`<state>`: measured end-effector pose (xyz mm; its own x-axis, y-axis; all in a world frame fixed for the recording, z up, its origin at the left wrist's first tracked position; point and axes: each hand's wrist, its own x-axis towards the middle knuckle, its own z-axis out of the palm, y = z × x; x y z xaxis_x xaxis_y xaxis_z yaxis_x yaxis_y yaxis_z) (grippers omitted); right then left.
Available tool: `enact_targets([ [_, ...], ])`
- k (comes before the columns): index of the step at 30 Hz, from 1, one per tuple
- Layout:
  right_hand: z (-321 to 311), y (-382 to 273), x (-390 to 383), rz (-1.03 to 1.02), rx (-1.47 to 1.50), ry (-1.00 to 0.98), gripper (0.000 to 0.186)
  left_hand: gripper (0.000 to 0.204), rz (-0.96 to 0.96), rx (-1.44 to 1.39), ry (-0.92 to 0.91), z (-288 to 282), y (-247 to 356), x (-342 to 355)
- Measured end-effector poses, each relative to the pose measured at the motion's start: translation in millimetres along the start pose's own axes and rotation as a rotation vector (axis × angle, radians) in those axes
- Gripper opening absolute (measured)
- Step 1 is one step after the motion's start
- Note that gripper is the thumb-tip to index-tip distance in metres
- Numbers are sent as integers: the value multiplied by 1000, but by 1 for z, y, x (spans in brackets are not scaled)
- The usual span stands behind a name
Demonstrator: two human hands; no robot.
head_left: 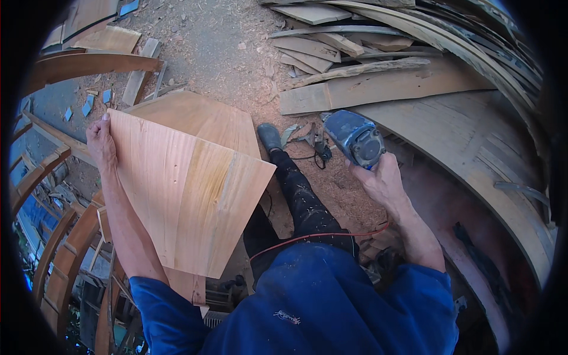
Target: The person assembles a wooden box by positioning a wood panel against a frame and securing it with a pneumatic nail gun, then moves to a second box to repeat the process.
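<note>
My left hand (pixel 102 142) grips the far left corner of a wooden panel (pixel 183 189), its thumb over the edge. The panel is made of several boards joined side by side, pinkish on the left and yellower toward the right, and is cut at angles. Beneath and beyond it is another angled wooden panel (pixel 222 121), partly covered. My right hand (pixel 381 177) is closed round a blue nail gun (pixel 355 139), held to the right and apart from the panel. The nail gun's round end faces up; its handle is mostly hidden by my hand.
A thin red hose (pixel 319 235) crosses my waist toward my right wrist. Rough planks (pixel 378 86) are piled at the far right, beside a large board (pixel 455 136). Curved wooden frames (pixel 65 260) stand at the left. Wood shavings (pixel 266 77) and a dark cord (pixel 322 151) lie near my boot.
</note>
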<state>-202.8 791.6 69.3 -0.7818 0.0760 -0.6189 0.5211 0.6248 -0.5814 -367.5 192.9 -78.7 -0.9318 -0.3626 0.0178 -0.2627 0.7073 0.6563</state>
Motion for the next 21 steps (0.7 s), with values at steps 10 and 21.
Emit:
enact_targets([
  [10, -11, 18, -18, -113, 39, 2, 49, 50, 108, 494, -61, -25, 10, 7],
  [21, 34, -45, -131, -92, -9, 32, 23, 59, -409, 492, 676, -132, -48, -316],
])
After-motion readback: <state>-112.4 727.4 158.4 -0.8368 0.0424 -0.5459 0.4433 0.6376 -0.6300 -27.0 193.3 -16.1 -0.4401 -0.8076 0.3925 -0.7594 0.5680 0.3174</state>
